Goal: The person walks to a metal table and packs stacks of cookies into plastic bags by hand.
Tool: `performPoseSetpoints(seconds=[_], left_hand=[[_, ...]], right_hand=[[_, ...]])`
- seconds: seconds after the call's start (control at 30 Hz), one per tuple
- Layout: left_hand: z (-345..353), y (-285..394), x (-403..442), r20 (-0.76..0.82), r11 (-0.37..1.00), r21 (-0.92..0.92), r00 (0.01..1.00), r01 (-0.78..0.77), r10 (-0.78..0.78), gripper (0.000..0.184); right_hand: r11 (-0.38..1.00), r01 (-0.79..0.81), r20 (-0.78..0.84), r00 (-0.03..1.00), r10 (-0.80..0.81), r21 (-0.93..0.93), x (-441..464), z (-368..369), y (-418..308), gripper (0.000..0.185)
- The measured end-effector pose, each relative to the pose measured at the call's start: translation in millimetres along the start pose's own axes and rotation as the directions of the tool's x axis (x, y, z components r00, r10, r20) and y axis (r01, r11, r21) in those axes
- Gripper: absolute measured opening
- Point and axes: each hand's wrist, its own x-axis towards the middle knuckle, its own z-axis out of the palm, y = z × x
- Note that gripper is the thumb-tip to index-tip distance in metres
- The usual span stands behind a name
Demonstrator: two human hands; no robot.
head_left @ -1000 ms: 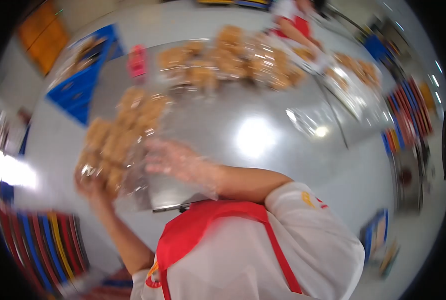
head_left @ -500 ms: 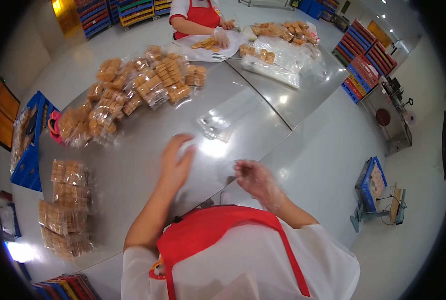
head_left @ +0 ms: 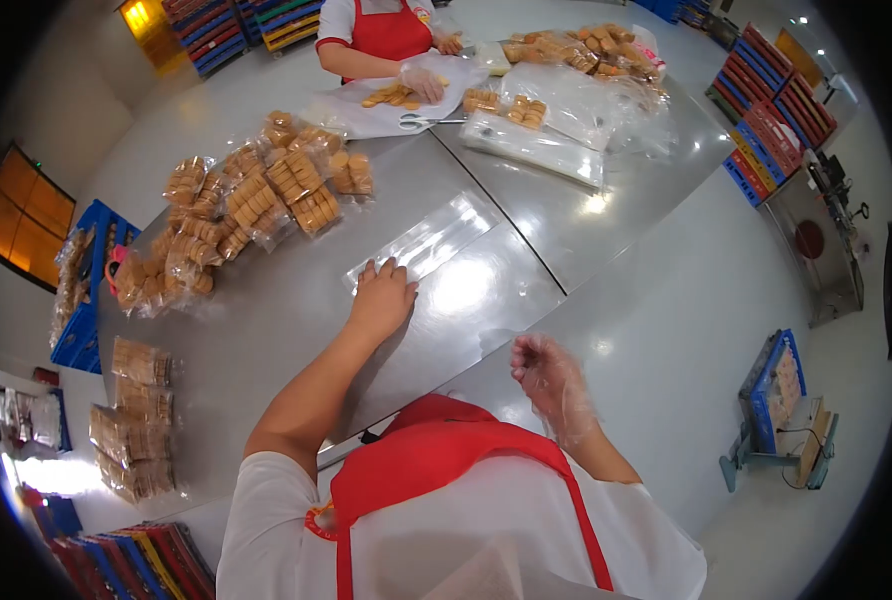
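My bare left hand (head_left: 384,298) rests with its fingers on the near end of a flat clear plastic bag (head_left: 431,238) on the metal table (head_left: 296,330). My right hand (head_left: 548,382), in a clear plastic glove, is raised near the table's front edge with its fingers curled; whether something small is inside them is hidden. A row of packed biscuit bags (head_left: 144,425) lies at the left, and a larger heap of biscuit bags (head_left: 251,205) lies beyond my left hand.
Across the table a co-worker in a red apron (head_left: 391,35) handles loose biscuits (head_left: 391,95). Scissors (head_left: 416,121), a stack of clear bags (head_left: 531,148) and more biscuits (head_left: 576,50) are at the back. Blue crates (head_left: 84,290) stand left, another (head_left: 774,385) right.
Both hands have left the packed biscuit bags at the left. My left hand has moved forward onto the clear bag; my right hand has moved right, its fingers curling.
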Motion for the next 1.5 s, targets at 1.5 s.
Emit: performPoseSetpoints(seconds=[1.5], left_hand=[[-213.8, -37.2, -191.3, -0.42, 0.183, -0.902, 0.689, -0.392, -0.59, 0.03]], right_hand=[[0.537, 0.781, 0.937, 0.347, 0.052, -0.319, -87.9, 280.9, 86.1, 0.016]])
